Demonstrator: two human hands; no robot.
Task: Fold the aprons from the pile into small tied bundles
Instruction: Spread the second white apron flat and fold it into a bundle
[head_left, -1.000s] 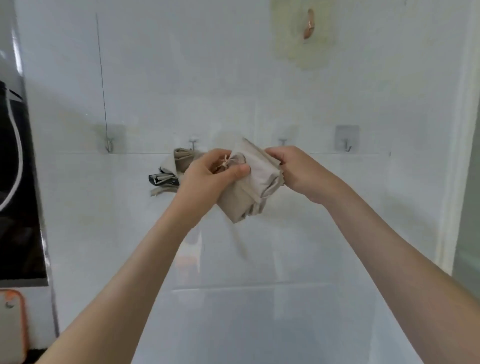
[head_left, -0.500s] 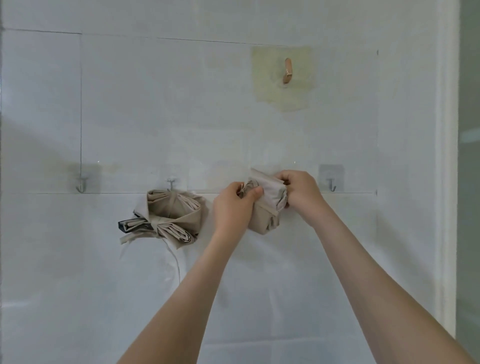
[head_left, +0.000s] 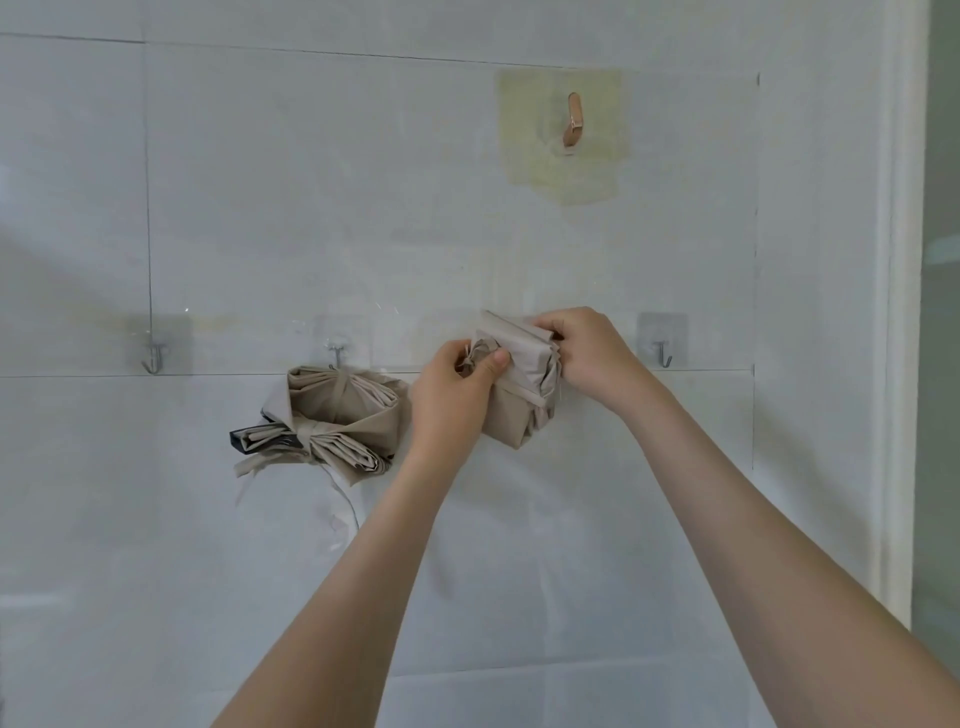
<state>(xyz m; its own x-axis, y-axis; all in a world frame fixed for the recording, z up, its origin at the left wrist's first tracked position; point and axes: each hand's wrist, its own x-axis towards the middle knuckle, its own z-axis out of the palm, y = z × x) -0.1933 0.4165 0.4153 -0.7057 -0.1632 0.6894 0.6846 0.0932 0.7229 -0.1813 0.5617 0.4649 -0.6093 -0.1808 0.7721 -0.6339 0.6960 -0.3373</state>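
Note:
A small beige apron bundle (head_left: 519, 400), folded and wrapped with its strap, is held up against the white tiled wall. My left hand (head_left: 454, 395) pinches its knotted strap at the left side. My right hand (head_left: 587, 353) grips its upper right edge. To the left, a second beige tied apron bundle (head_left: 332, 415) with a dark edge hangs from a small metal wall hook (head_left: 336, 356).
Metal adhesive hooks sit along the tile line: one at the far left (head_left: 154, 358) and one at the right (head_left: 662, 356). A copper-coloured hook (head_left: 572, 122) on a yellowed patch is higher up. A white door frame (head_left: 901, 312) runs down the right.
The view has tilted up and both hands have carried the bundle up to the wall, to the row of hooks. The hanging bundle has come fully into sight.

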